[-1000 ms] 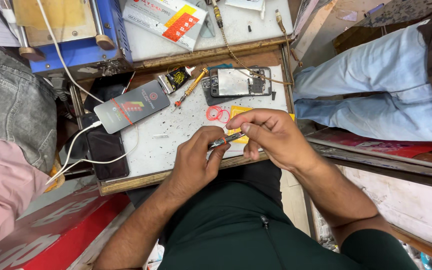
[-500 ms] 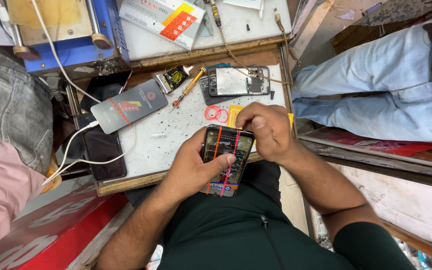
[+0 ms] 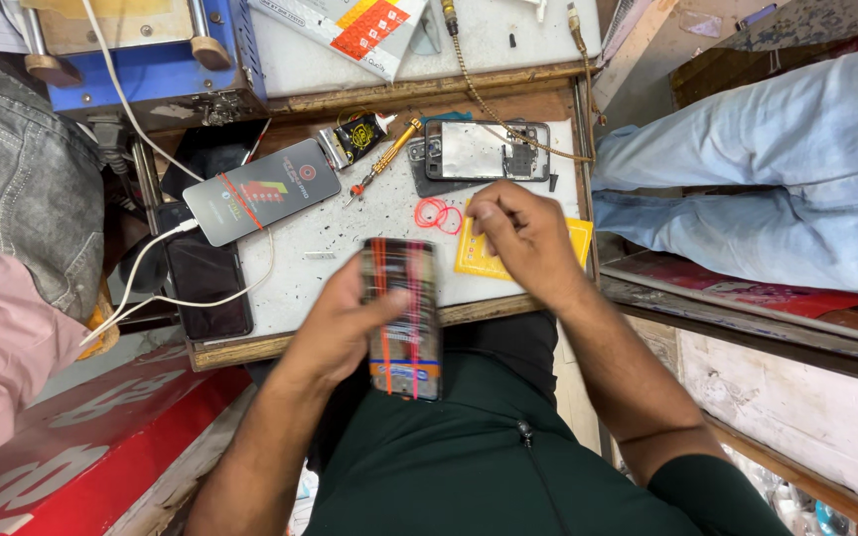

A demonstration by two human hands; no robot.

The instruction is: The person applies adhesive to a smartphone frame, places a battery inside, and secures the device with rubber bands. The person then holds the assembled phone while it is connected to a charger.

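Closest to you, your left hand (image 3: 350, 323) wraps its fingers around a phone (image 3: 404, 318) bound lengthwise with red and orange rubber bands, holding it over your lap just at the near edge of the tabletop (image 3: 350, 238). The phone is blurred, so you cannot tell which face is up. Keep that grip on the long edges, clear of the bands, so none slips or bunches.

Just beyond and to the right of it, your right hand (image 3: 523, 238) rests knuckles up with its fingers curled down onto a yellow mat (image 3: 573, 243); whether the fingertips pinch anything is hidden under the hand. A small loop of red rubber bands (image 3: 436, 213) lies just left of that hand. If you want another band, lift one loop free of the tangle rather than dragging the whole pile.

Farther out from the right hand lies an opened phone (image 3: 484, 151) with its inner parts showing, and a small orange-handled screwdriver (image 3: 386, 159) beside it. Out beyond the left hand, another phone (image 3: 260, 191) lies plugged into a white cable (image 3: 151, 268).

A blue machine (image 3: 151, 69) at the far left is cut off by the frame. Someone's leg in light jeans (image 3: 747, 179) sits well to the right.
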